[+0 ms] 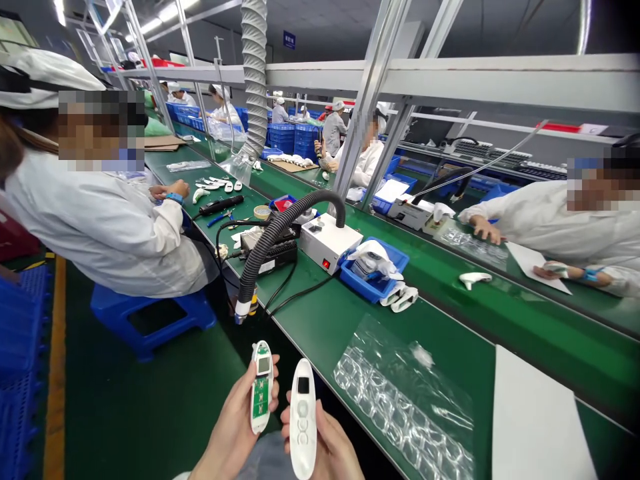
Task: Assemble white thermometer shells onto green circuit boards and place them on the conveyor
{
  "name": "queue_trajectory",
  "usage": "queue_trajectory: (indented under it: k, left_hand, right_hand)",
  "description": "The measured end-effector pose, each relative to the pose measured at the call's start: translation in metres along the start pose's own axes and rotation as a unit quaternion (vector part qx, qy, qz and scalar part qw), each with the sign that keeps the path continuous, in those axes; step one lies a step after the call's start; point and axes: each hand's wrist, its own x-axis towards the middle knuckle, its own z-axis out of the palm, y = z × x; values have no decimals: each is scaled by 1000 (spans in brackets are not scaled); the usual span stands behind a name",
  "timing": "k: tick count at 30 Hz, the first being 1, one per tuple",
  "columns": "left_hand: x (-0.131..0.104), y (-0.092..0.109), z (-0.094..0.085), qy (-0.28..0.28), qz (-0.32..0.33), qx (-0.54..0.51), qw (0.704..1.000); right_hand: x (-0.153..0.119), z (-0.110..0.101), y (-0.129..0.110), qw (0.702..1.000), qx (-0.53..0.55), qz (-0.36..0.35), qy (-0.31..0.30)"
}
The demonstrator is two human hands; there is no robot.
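Note:
In my left hand [235, 410] I hold a white oval housing half [255, 421] with a green circuit board [261, 398] and a small square display showing in it. My fingers wrap around its edges, and it stands nearly upright. Just to the right, my right hand [327, 433] grips a white oval cover [303, 423]. This cover has a dark square window near its top and several round button shapes below. The two parts are apart, side by side, in front of the bench edge.
Clear plastic trays in a bag [405, 407] and a white sheet [535, 420] lie on the green bench. Beyond are a blue bin [373, 287] of white parts, a white box [327, 243] and a black hose [275, 233]. Co-workers sit left [100, 213] and across [560, 220].

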Motion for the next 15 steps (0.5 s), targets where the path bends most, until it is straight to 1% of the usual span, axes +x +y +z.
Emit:
queue_trajectory:
  k: [2,4,5,6,8,10,12,15]
  left_hand:
    - [-3,-2,3,3,-6,19,1000]
    - [-6,-5,7,34,-4,53,998]
    - [-8,-8,11,46,0,72,996]
    - [-11,-11,15,46,6,92,995]
    - [-15,-17,24,17,21,135,990]
    - [-18,-24,33,-20,41,176,983]
    - [-19,-32,40,-32,60,205,976]
    - [-16,-42,46,-42,81,228,969]
  right_hand:
    - [-3,-1,-3,1000,-19,-1,-5]
    - [-6,-2,-4,999,-44,-15,-9]
    - [-7,-3,-5,997,-63,-36,-8]
    - [-8,-4,-6,994,-84,-65,-3]
    - [-9,-5,-8,983,-128,-130,13]
    - [-11,-5,-9,972,-156,-176,28]
    - [-13,-5,-10,967,-160,-195,37]
    - [-16,-6,-10,966,-150,-203,57]
